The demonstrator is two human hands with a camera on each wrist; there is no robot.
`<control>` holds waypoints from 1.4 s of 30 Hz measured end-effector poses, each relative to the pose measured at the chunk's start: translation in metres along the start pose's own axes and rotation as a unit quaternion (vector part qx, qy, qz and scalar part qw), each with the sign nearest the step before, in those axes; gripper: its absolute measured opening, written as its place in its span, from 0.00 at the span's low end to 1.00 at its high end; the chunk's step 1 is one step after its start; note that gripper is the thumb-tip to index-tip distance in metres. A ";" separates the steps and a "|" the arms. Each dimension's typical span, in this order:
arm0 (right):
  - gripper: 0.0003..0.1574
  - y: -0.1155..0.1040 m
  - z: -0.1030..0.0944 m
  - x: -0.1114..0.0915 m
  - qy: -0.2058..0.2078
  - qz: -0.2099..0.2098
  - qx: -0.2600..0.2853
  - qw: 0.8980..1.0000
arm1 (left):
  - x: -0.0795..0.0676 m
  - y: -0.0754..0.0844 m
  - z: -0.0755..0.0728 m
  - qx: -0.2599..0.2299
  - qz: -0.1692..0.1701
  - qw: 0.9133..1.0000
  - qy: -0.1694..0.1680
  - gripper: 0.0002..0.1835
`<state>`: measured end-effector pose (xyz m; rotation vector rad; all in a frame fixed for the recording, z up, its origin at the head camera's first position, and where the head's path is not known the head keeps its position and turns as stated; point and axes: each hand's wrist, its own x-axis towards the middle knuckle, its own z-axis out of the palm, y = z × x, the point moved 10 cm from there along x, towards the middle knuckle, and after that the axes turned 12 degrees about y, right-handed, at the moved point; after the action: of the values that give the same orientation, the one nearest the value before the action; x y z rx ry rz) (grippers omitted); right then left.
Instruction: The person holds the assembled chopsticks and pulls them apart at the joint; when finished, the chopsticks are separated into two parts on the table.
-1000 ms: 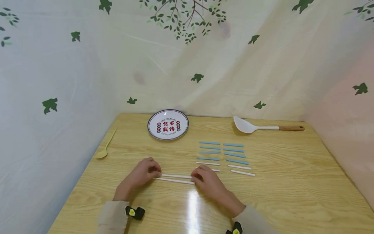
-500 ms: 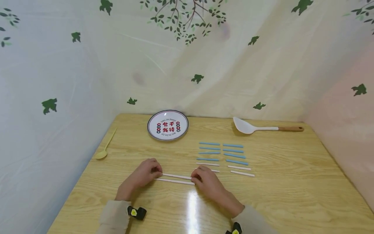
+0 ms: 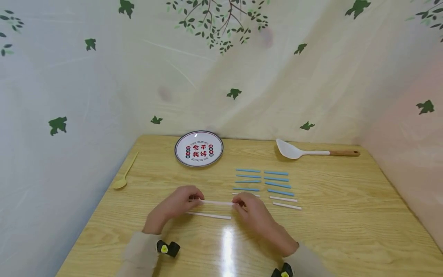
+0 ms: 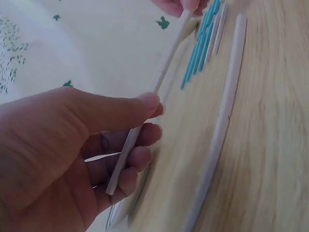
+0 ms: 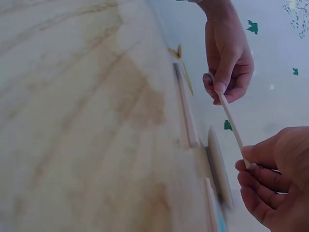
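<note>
In the head view, a long white chopstick (image 3: 218, 202) spans between the two hands, lifted off the table. My left hand (image 3: 183, 200) pinches its left end between thumb and fingers. At the other end, the right hand (image 3: 254, 213) pinches it with thumb and fingertips. A second white chopstick (image 3: 211, 216) lies on the table just nearer than the held one; its left end is partly hidden by the left hand. The left wrist view also shows the held chopstick (image 4: 169, 58) well apart from the one on the wood (image 4: 219, 121).
Short blue sticks (image 3: 248, 176) and short white sticks (image 3: 283, 199) lie in two columns beyond the right hand, which hides part of them. A printed plate (image 3: 181, 148), a white spatula (image 3: 290, 150) with a wooden handle and a yellow spoon (image 3: 121, 182) lie farther back.
The farther of the two white chopsticks has been lifted from the table, up and slightly away. Both hands moved with it, a little to the right; the nearer chopstick stayed put.
</note>
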<state>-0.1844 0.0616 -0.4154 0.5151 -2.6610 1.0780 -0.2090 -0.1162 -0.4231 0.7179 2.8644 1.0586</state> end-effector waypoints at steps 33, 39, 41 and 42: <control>0.04 -0.020 -0.039 0.010 -0.007 -0.113 0.038 0.993 | 0.033 0.093 0.017 -0.008 0.106 0.994 -0.018 0.06; 0.03 -0.020 -0.038 0.007 -0.007 -0.127 0.031 0.991 | 0.033 0.092 0.021 -0.011 0.122 0.992 -0.006 0.04; 0.03 -0.019 -0.036 0.005 -0.012 -0.127 0.026 0.991 | 0.034 0.090 0.023 -0.015 0.120 0.993 -0.009 0.04; 0.04 -0.019 -0.034 0.005 -0.015 -0.126 0.025 0.992 | 0.034 0.089 0.024 -0.018 0.118 0.993 -0.010 0.04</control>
<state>-0.1785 0.0723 -0.3778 0.8576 -2.5130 1.0685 -0.1986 -0.0283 -0.3817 1.0808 2.7881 1.1148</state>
